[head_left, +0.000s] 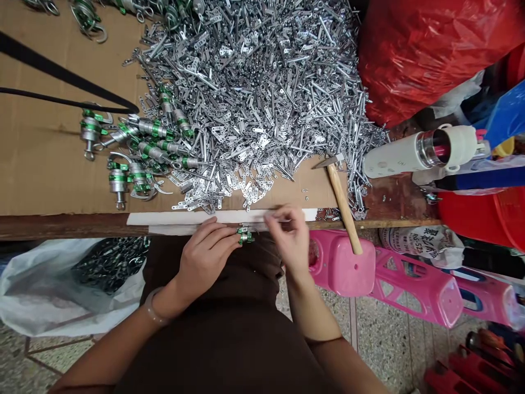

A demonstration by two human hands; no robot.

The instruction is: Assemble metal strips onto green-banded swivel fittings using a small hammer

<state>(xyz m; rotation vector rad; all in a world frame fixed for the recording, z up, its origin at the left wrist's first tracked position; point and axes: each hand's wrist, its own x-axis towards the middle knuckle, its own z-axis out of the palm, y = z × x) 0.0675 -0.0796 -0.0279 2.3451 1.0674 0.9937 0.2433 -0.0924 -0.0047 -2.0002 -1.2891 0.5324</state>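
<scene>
My left hand is closed on a small green-and-silver metal fitting at the table's front edge. Its fingers cover part of the fitting. To the right of it is my right hand, raised at the same edge with bent fingers smeared by motion; whether anything is between them cannot be made out. Beyond both hands spreads a large heap of small silver metal links and pins on cardboard. Several green-and-silver fittings with hooks lie at its left.
A wooden-handled hammer overhangs the table edge at right. Near it lies a white flask, with a red plastic bag behind. Pink stools stand below. At lower left hangs a white sack with dark parts. A black strap crosses upper left.
</scene>
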